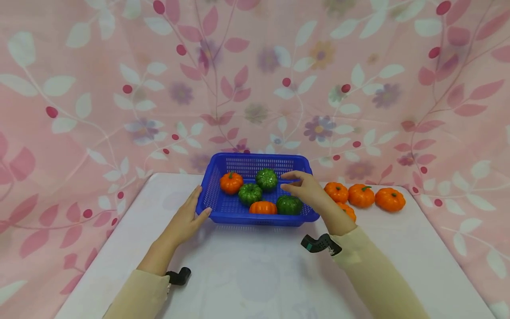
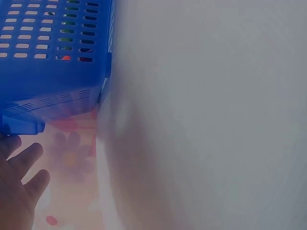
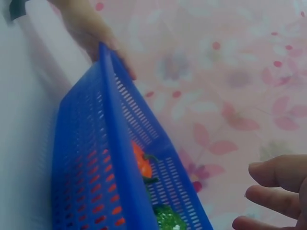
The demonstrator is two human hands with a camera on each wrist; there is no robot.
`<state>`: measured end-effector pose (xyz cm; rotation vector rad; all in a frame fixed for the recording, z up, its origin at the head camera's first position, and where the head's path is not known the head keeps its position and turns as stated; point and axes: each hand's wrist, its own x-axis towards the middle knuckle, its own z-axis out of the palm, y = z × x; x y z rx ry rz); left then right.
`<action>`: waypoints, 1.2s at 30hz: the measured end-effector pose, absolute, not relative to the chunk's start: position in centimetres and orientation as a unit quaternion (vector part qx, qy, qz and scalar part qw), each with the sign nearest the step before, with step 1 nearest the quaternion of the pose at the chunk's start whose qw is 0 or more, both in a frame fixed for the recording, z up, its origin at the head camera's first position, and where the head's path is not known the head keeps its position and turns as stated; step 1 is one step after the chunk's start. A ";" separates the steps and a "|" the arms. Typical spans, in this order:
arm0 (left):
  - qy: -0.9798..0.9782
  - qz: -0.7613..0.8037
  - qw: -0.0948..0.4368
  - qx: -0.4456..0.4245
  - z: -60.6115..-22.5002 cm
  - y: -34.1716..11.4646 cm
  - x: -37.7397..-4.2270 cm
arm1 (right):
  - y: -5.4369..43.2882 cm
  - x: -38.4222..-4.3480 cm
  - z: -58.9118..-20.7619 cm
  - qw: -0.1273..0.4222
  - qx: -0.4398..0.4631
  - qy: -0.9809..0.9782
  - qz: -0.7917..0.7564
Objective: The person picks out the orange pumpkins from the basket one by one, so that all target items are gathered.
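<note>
A blue perforated plastic basket (image 1: 259, 218) stands at the back of the white table. In it lie two orange toy pumpkins, one at the left (image 1: 231, 183) and one by the near wall (image 1: 263, 208). Several green ones share the basket: a far one (image 1: 267, 179), a middle one (image 1: 250, 194) and a near right one (image 1: 289, 205). My left hand (image 1: 185, 219) rests at the basket's left end, fingers and thumb spread along the rim. Over the right end hovers my right hand (image 1: 308, 189), its thumb and fingers apart with nothing between them.
Right of the basket, several orange pumpkins sit on the table: one beside the basket (image 1: 336, 192), a middle one (image 1: 361, 196), the rightmost (image 1: 390, 199) and a nearer one (image 1: 347, 212) partly behind my right forearm. A pink floral cloth (image 1: 255, 88) hangs behind the table.
</note>
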<state>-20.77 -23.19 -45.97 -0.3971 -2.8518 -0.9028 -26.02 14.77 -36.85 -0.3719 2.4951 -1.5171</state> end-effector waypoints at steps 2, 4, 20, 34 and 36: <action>-0.943 -0.299 0.060 -0.130 -45.9 -23.2 -20.8 | 14.3 -26.2 -37.2 0.107 -0.133 0.848 -0.503; -0.943 -0.301 0.061 -0.131 -45.9 -23.2 -20.7 | 13.8 -26.4 -37.5 0.112 -0.143 0.853 -0.489; -0.940 -0.304 0.069 -0.139 -46.0 -23.0 -21.0 | 11.1 -28.0 -40.0 0.186 -0.237 0.866 -0.398; -0.938 -0.306 0.078 -0.140 -46.1 -23.1 -21.0 | 10.0 -28.9 -40.3 0.258 -0.285 0.859 -0.339; -0.939 -0.305 0.077 -0.138 -46.2 -23.2 -20.9 | 9.9 -29.1 -40.4 0.256 -0.285 0.860 -0.336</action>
